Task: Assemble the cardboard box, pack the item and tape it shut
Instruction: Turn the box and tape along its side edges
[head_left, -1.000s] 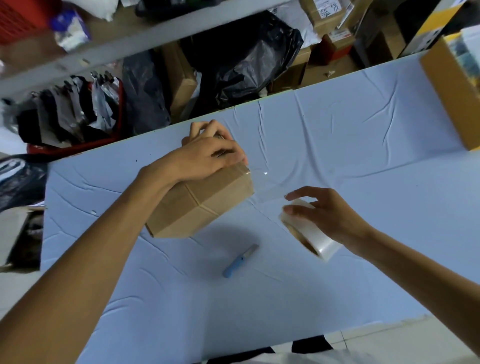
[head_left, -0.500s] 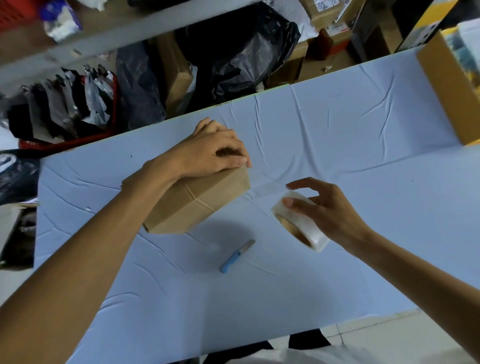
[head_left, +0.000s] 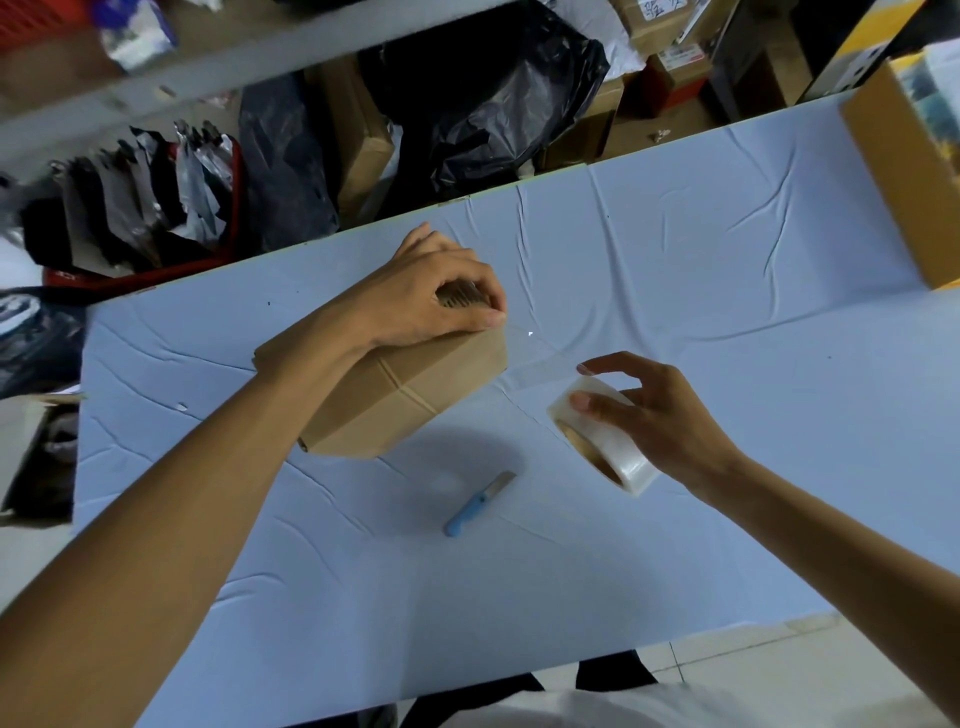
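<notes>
My bench (head_left: 675, 270), under its creased pale-blue cover, is carrying the cardboard box (head_left: 415, 405); a blue-handled knife (head_left: 475, 506) is lying just nearer me, and a bigger carton (head_left: 904, 182) is sitting at its far right edge

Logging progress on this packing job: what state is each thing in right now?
brown cardboard box: flaps closed, gripped by left hand.
roll of clear tape: held in right hand, strip stretched to the box.
blue-handled knife: lying loose on the blue-covered table.
</notes>
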